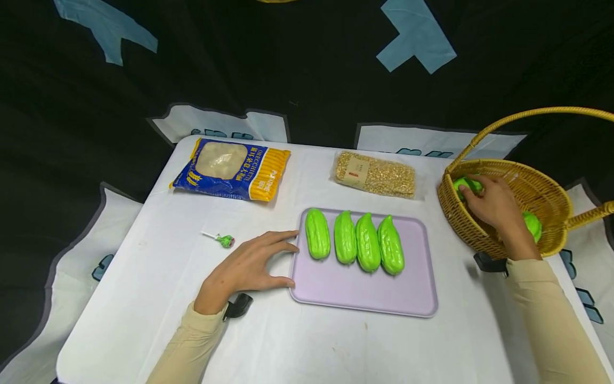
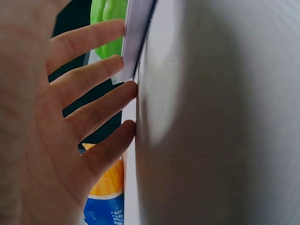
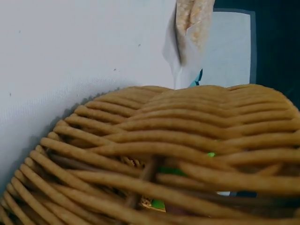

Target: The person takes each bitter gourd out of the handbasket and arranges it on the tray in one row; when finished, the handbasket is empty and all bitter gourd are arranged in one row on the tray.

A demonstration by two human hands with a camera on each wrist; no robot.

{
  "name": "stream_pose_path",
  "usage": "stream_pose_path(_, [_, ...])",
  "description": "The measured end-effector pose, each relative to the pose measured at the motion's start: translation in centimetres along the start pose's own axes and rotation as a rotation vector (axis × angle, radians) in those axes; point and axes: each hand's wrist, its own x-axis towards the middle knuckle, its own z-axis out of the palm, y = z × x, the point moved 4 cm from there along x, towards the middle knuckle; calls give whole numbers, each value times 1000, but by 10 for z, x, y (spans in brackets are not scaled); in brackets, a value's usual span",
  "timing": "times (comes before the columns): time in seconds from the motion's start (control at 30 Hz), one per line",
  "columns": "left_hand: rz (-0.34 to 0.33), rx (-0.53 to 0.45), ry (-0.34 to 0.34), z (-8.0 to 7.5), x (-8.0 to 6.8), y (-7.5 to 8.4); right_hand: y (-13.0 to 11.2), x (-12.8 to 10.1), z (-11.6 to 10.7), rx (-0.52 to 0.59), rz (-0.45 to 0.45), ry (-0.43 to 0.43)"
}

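1. Reaching into the basket (image 1: 537, 184), my right hand (image 1: 496, 208) lay over a green gourd (image 1: 464, 185) at the basket's far left inside wall, fingers curled on it; how firm the grip was I could not tell from the head view.
2. A second gourd (image 1: 533, 225) lay in the basket just to the right of that wrist, partly hidden by it.
3. The right wrist view showed only the basket's woven outside (image 3: 154, 154), with slivers of green through the gaps and the surface (image 3: 70, 51) beyond.
4. My left hand (image 1: 249, 266) rested flat on the surface, fingers straight and spread, holding nothing.
5. Its fingertips (image 2: 119, 63) touched the left edge of the tray (image 1: 360, 290); the left wrist view showed two fingers against the tray's rim (image 2: 136, 37) and the others on the surface beside it.
6. Four gourds (image 1: 355, 242) lay side by side in a row across the far half of the tray, each touching or nearly touching its neighbour.
7. A lollipop (image 1: 224, 240) lay on the surface to the left of the left hand, near but apart.
8. A blue and yellow bag (image 1: 230, 169) sat at the far left of the surface.
9. A clear grain packet (image 1: 375, 174) lay beyond the tray, between the bag and the basket.
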Motion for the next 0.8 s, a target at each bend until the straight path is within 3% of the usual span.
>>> stream_pose_path(0.47, [2,-7,-1,0,1,0,7,6,1,-17,93,-27])
stream_pose_path(0.8, [-6,-4,-7,0,0,-1,11,7,-1,1,104,23])
